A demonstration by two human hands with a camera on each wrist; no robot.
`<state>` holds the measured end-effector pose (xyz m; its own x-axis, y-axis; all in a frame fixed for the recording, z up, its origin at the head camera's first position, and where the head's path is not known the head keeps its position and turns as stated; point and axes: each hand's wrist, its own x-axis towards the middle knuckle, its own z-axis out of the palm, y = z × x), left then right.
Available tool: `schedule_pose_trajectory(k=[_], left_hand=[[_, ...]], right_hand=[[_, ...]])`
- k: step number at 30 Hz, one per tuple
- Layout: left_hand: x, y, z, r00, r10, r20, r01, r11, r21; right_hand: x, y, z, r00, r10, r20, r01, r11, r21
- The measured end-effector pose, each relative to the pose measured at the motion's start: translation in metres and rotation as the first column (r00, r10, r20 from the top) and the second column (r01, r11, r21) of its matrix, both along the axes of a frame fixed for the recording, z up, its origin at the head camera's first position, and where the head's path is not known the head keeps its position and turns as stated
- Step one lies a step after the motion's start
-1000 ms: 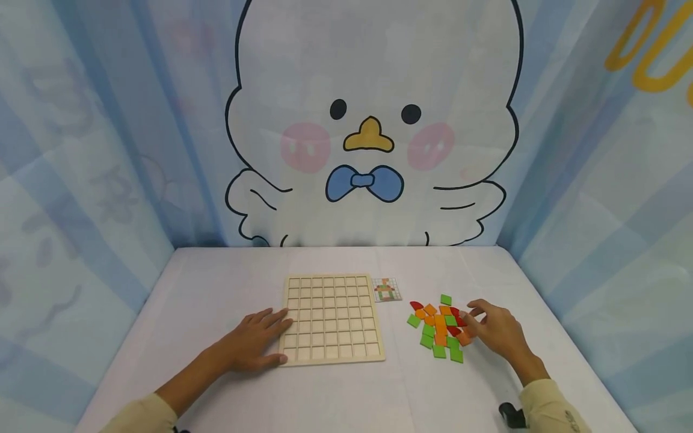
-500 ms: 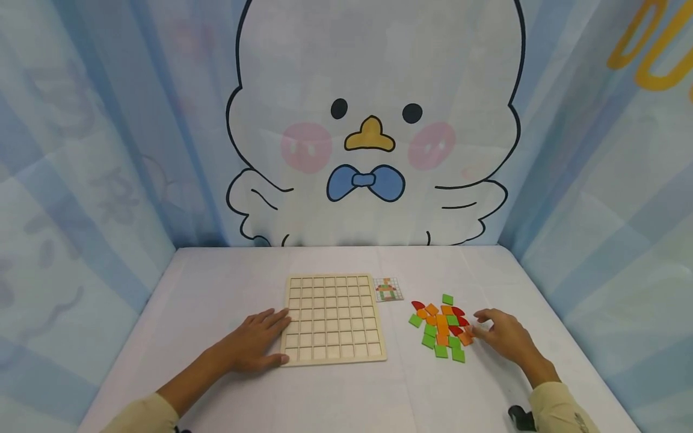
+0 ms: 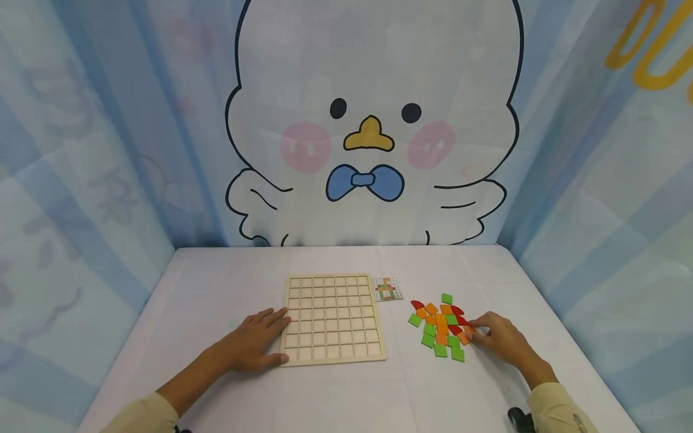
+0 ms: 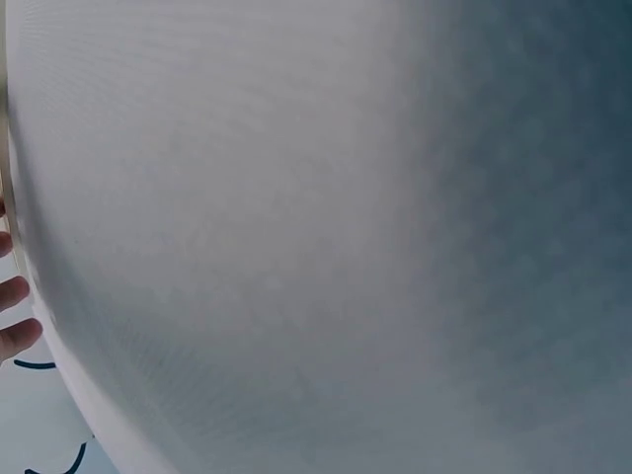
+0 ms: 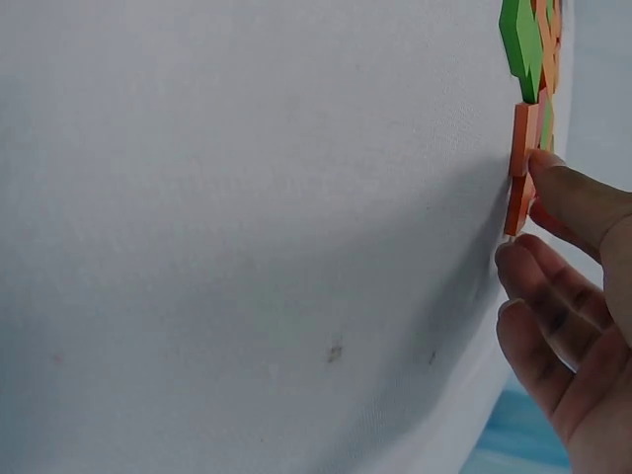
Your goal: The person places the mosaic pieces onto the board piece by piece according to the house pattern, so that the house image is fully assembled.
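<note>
My left hand (image 3: 258,341) rests with spread fingers on the left edge of a wooden grid board (image 3: 334,320). Its fingertips (image 4: 15,338) show at the left border of the left wrist view. At the right side of a loose pile of flat tiles, my right hand (image 3: 500,340) pinches an orange tile (image 5: 518,205) between thumb and index finger, low at the table. Another orange tile (image 3: 464,338) lies beside the thumb. The pile holds several green tiles (image 3: 427,340), orange tiles (image 3: 441,325) and red rounded tiles (image 3: 417,305).
A small pattern card (image 3: 387,289) with a coloured figure on a grid lies against the board's upper right side. The white table (image 3: 346,397) is enclosed by blue and white curtains (image 3: 595,240). Something black (image 3: 520,420) sits at the right sleeve.
My right hand has drawn back from the red tiles, then come down leftward onto an orange tile at the pile's right edge. The left hand stays in place on the board.
</note>
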<state>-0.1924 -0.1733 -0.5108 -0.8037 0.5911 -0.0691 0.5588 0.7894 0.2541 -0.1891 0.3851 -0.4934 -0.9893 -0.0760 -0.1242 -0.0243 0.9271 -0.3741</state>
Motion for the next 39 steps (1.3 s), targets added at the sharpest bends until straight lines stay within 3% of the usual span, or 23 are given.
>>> schedule_pose_trajectory(k=[18, 24, 39], left_hand=[[-0.001, -0.001, -0.001, 1.000, 0.009, 0.011, -0.009, 1.000, -0.004], [-0.001, -0.002, -0.002, 1.000, 0.001, 0.003, -0.001, 1.000, 0.004], [-0.002, -0.002, -0.003, 1.000, -0.001, -0.018, 0.001, 1.000, 0.000]], right_hand=[[0.001, 0.005, -0.003, 0.998, 0.059, -0.021, -0.060, 0.998, -0.038], [-0.003, 0.001, 0.001, 1.000, 0.009, -0.017, -0.009, 1.000, -0.026], [-0.030, -0.008, 0.003, 0.997, -0.070, 0.020, 0.070, 0.997, 0.014]])
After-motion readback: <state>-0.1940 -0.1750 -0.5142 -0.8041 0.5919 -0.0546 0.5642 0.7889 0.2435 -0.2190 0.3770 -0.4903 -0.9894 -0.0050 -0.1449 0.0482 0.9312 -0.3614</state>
